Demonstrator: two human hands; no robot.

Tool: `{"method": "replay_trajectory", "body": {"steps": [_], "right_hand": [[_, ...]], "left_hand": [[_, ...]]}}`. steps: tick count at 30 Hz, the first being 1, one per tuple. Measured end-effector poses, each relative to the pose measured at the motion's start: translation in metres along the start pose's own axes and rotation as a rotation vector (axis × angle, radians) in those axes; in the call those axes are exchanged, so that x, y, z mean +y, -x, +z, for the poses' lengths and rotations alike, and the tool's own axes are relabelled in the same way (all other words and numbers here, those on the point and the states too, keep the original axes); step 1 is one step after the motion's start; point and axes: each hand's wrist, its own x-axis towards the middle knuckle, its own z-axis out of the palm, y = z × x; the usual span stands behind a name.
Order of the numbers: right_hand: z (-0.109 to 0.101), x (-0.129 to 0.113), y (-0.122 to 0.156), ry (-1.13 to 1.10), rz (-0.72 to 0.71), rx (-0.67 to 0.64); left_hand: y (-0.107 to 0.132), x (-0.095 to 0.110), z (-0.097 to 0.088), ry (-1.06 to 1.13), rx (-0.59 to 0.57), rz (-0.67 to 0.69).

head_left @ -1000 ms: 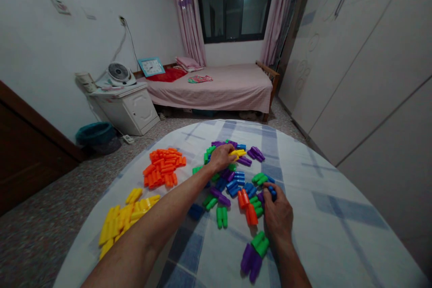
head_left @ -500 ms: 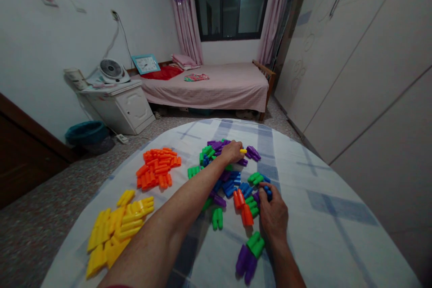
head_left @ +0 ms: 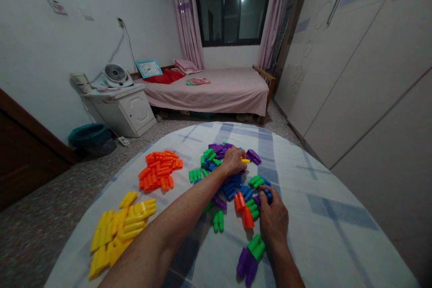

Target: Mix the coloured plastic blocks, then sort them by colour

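Note:
My left hand reaches across a round table covered with a blue-checked white cloth and is closed on a yellow plastic block over a mixed pile of purple, green and blue blocks. Nearer to me, my right hand rests on the cloth, its fingers curled on a blue block. Beside it lie orange blocks and green ones.
A sorted heap of orange blocks lies at the left, a heap of yellow blocks at the near left. A green and purple pair lies near my right wrist. Beyond are a bed, a white cabinet and wardrobe doors.
My left hand has closed further round the yellow block and shifted slightly right over the mixed pile. My right hand has stayed on the blue block. The camera has shifted a little.

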Motion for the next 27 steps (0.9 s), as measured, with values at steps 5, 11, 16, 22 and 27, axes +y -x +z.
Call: {"method": "replay_trajectory", "body": {"steps": [5, 11, 16, 22, 27], "right_hand": [[0.0, 0.0, -0.001, 0.002, 0.005, -0.003], [-0.002, -0.003, 0.001, 0.008, 0.02, -0.013], [-0.004, -0.006, 0.001, 0.043, 0.032, 0.022], [-0.004, -0.007, -0.002, 0.127, 0.038, 0.028], [-0.005, -0.007, -0.002, 0.133, 0.044, 0.026]], "left_hand": [[0.004, 0.002, -0.004, 0.152, 0.004, -0.028], [0.068, -0.014, -0.078, 0.696, 0.196, -0.058], [0.174, -0.073, -0.149, 0.635, 0.486, -0.224], [0.287, -0.161, -0.156, 0.731, 0.951, -0.695], [0.315, -0.191, -0.125, 0.729, 1.016, -0.828]]}}
